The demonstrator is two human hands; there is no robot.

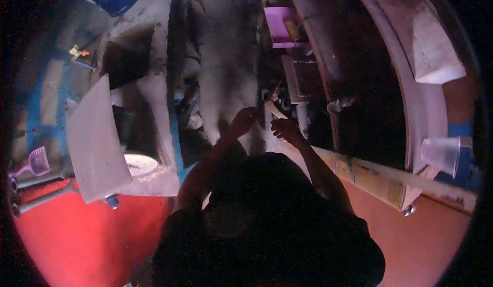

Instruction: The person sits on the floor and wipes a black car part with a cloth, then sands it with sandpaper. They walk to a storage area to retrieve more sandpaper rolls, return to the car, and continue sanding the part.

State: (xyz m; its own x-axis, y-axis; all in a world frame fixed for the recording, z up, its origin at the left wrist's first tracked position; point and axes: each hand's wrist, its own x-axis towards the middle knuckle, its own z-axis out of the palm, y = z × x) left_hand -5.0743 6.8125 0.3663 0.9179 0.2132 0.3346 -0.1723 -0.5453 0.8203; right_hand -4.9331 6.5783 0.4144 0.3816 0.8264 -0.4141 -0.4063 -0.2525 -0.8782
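My left hand point(242, 123) is a dark shape over a long grey surface point(226, 71) in the middle. Its fingers look curled together; what they hold, if anything, is hidden. A short gap to the right, my right hand point(285, 131) is also closed, fingers bent inward toward the left hand. Just beyond the right hand lies a pale, stick-like piece point(276, 109), and I cannot tell whether the hand touches it. Dim light hides the fingertips of both hands.
A purple tray point(278, 25) sits farther off, right of centre. At left stand a pale upright panel point(95, 143), a white round bowl point(140, 164) and a pink slotted scoop point(38, 160). A clear plastic cup point(441, 154) stands at right, near a light wooden beam point(380, 170).
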